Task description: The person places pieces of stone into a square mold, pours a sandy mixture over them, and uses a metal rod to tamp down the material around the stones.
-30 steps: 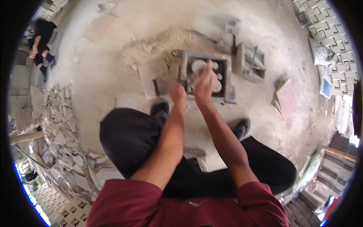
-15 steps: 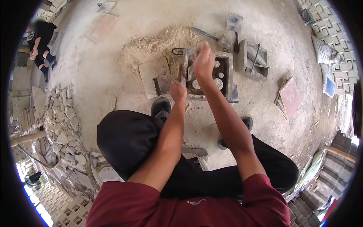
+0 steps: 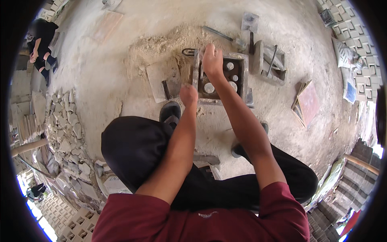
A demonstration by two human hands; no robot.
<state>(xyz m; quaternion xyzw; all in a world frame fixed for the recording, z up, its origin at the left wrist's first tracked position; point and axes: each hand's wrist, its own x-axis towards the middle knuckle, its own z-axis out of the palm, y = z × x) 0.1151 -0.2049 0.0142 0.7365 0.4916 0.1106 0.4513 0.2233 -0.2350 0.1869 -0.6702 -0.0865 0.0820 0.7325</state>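
A square, dusty box mould (image 3: 245, 76) lies on the ground in front of me, with several round pale-topped posts (image 3: 209, 88) standing inside it. My left hand (image 3: 188, 95) is closed at the near end of the mould's left wall, seemingly gripping it; its fingertips are hidden. Over the far left part of the mould, my right hand (image 3: 212, 62) makes a closed fist along the inner side of that wall. Whatever sits in this fist is covered by the fingers. A dark metal loop (image 3: 188, 52) sticks out at the mould's far left corner.
Loose sandy powder (image 3: 161, 46) is heaped beyond the mould. Left of it lies a flat board (image 3: 155, 78) with a dark-handled tool. To the right stand a grey open box (image 3: 258, 66), a trowel (image 3: 250, 24) and leaning tiles (image 3: 309, 103). Another person (image 3: 42, 40) sits far left.
My right hand has shifted left toward the mould's left wall, uncovering more of the inside. The left hand stays at nearly the same spot.
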